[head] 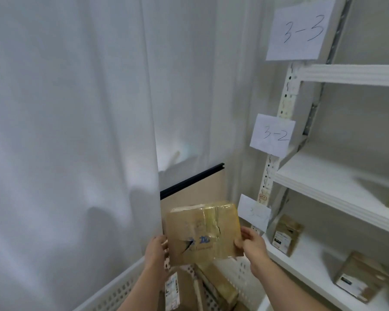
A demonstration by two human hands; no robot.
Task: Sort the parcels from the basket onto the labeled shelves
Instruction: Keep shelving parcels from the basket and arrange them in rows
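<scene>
Holding: both hands grip one taped cardboard parcel (203, 232) above the basket, left hand (156, 249) on its left edge, right hand (250, 242) on its right edge, fingers curled round it.
Basket: white perforated basket (121, 290) below, more parcels (218, 286) still inside.
Bottom shelf: two boxed parcels (286, 235) already stand there.
Labels: paper signs 3-2 (272, 135) and 3-3 (300, 30) hang on the shelf upright; the lowest sign (254, 212) is half legible.
Progress: partly sorted, I judge; much remains.
</scene>
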